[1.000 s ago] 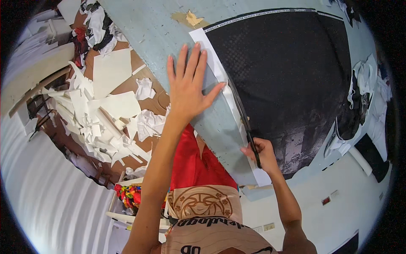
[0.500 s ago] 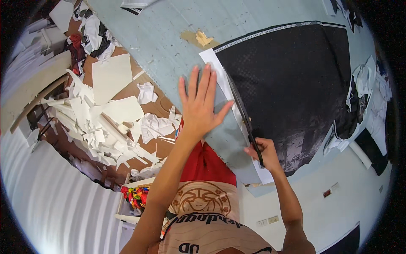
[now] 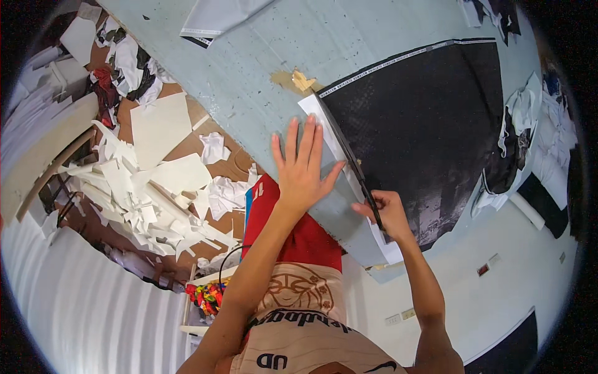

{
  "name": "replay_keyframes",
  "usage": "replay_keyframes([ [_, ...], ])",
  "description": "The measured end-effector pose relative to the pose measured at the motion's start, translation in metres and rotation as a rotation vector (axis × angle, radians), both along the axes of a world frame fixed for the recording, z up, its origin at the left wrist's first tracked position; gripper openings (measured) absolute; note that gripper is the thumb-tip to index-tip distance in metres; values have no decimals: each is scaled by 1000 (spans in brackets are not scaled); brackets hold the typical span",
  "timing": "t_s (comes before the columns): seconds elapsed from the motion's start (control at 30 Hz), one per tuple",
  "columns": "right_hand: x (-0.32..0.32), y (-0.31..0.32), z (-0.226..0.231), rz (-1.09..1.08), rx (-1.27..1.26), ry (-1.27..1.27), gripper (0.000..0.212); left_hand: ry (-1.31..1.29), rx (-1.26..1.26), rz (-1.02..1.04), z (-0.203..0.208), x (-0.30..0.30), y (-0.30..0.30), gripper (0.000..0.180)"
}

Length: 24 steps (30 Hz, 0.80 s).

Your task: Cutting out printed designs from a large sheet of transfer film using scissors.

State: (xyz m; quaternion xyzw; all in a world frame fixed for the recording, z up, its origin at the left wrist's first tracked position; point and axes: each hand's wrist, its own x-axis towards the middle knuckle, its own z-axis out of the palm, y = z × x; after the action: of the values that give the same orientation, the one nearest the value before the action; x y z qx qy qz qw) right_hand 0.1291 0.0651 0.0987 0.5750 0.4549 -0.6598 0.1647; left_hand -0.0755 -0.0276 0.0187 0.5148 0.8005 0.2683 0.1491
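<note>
My left hand lies flat, fingers spread, on the blue-grey table, its fingertips and thumb at the white strip along the black sheet's left edge. In my right hand are long black scissors; my fingers are wrapped round the handles. Their blades run along the line between the white strip and the black fabric sheet, pointing away from me. A narrow printed band trims the sheet's far edge. Part of the handles is hidden by my right hand.
White paper offcuts pile on the brown floor at left. Another white piece lies at the table's far side. Crumpled black and white cloth sits at right. A tan scrap lies by the strip's far end.
The scissor blades now reach farther along the strip, with their tips near its far end. My left hand still rests flat beside the strip. The whole view has shifted slightly.
</note>
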Motion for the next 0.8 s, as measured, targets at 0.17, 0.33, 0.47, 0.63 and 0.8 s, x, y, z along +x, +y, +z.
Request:
replay_keyframes([
  [0.17,1,-14,44,-64,117,30,41,-22,-4,-6,20,7,5,78],
  [0.33,59,-77,96,-136,230,53,42,71,16,10,22,17,-14,62],
  [0.47,120,-117,147,-298,309,-1,51,156,58,-111,27,20,-24,44],
  [0.63,230,-184,137,-555,498,-41,54,91,138,-330,29,109,-59,30],
  [0.8,295,-227,161,-898,450,18,50,-540,-234,-1574,34,257,-124,32],
])
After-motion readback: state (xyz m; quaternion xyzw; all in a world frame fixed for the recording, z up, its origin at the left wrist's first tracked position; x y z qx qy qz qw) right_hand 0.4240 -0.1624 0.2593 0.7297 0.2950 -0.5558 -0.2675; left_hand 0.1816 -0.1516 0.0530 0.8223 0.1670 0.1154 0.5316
